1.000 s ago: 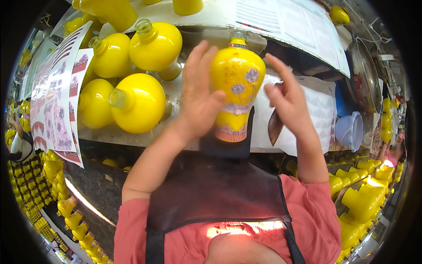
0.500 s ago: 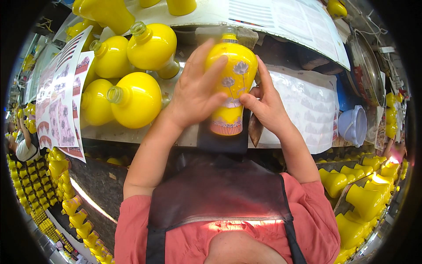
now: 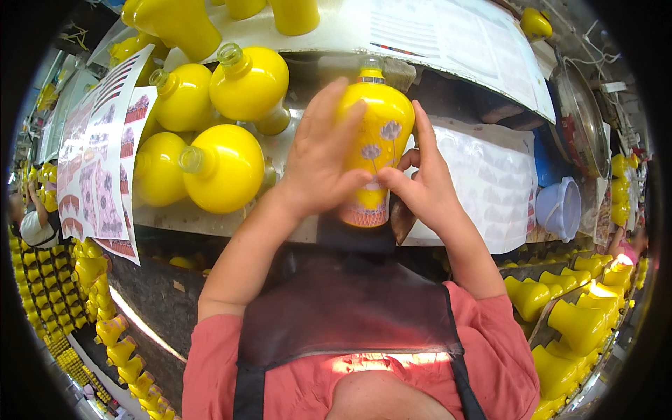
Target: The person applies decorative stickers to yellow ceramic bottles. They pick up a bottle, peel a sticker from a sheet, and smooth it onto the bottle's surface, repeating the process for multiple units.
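Looks like you're mid decal work on the yellow bottle (image 3: 381,142), prob smoothing or seating the print by hand. Bottle's right in front of you at the bench edge, between both hands, neck pointing away, base twd your apron (image 3: 343,308); can't tell what props it. L hand (image 3: 315,161) is wide, fingers spread and blurred over the bottle's left side; contact vs hover, can't tell. R hand (image 3: 425,180) is narrower: thumb at the front near the lower print, index along the right flank; firm grip or just pressing, can't tell. Dark pointed piece (image 3: 402,221) sits just below R hand, can't tell if you've got hold of it. Purple flower print (image 3: 390,130) shows on the front, and the patterned base band (image 3: 366,215) looks in place. My read on next move: light, even pressure from L palm, R fingers steadying the flank so the bottle doesn't roll; pls go easy, a wet print could slide or crease. Rest of the print sheet (image 3: 87,178) is at your left, beside the plain yellow bottles (image 3: 227,168).
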